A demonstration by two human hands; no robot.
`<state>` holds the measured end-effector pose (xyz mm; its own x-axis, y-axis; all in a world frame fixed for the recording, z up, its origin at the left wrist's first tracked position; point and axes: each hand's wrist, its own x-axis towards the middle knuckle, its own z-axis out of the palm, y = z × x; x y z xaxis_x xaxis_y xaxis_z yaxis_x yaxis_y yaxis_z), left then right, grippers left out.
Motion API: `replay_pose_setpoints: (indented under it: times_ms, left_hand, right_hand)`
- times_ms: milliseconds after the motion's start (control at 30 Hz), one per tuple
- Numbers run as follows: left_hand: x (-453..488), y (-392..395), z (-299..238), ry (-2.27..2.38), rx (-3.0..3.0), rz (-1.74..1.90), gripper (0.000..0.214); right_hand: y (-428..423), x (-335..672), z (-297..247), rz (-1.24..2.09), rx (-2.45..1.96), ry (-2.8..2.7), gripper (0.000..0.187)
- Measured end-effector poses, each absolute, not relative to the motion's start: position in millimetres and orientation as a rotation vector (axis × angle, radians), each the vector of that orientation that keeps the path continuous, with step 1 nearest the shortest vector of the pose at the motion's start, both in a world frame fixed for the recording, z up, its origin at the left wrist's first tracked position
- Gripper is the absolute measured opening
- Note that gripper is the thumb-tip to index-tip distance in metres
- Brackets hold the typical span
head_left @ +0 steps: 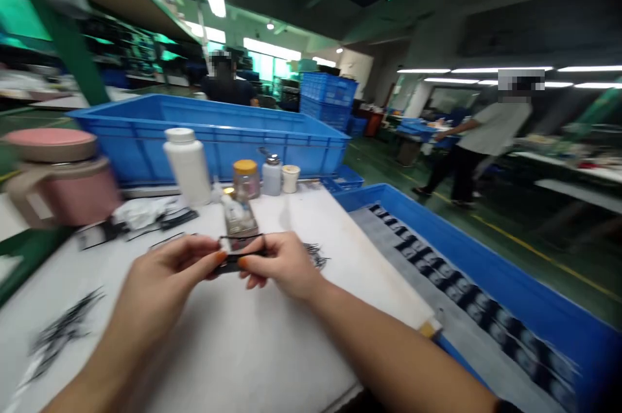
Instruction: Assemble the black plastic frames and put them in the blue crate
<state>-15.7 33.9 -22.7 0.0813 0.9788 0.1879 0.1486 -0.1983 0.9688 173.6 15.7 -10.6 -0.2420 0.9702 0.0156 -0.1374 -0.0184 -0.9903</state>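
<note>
Black frame [231, 266] held up between both hands, above the near-middle of the white surface [233, 354]; blur hides its finer form. Left hand [168, 273] – narrow, thumb and fingers pinching the left end of the frame. Right hand [286, 264] – likewise narrow, pinching the right end, thumb on the near side. The two thumb tips lie near each other, apart.

Just beyond the hands, a clear box [240, 222] stands on the surface. Farther back, left to right: white bottle [187, 166], jar [247, 181] with yellow lid, pump bottle [272, 176], small cup [290, 179]. Pink jug [80, 183] at far left; white plastic [146, 213] to the right of it, with dark pieces around it.

Thin black parts [65, 329] heaped on the surface at near left; a smaller black heap [317, 255] just right of the right hand, partly behind it.

Blue crate [243, 144] lies across the far side, behind the bottles. Second crate [486, 264] on the right, with rows of dark items [451, 283] on a pale sheet.

Background: one person [500, 128] in a light top, far right; another [228, 92] in dark clothing, beyond the far crate
</note>
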Motion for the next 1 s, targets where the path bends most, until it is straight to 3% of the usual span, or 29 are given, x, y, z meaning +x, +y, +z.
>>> replay_pose_setpoints:
  times_ms: [367,1000]
  left_hand:
    - [-8,21,-6,0.972,1.326,1.313,0.018]
    - [-6,18,-3,0.988,1.411,1.295,0.014]
  right_hand:
    - [14,172,-10,1.322,-0.925,-1.447,0.012]
    - [15,171,-10,1.264,-0.98,-1.43,0.011]
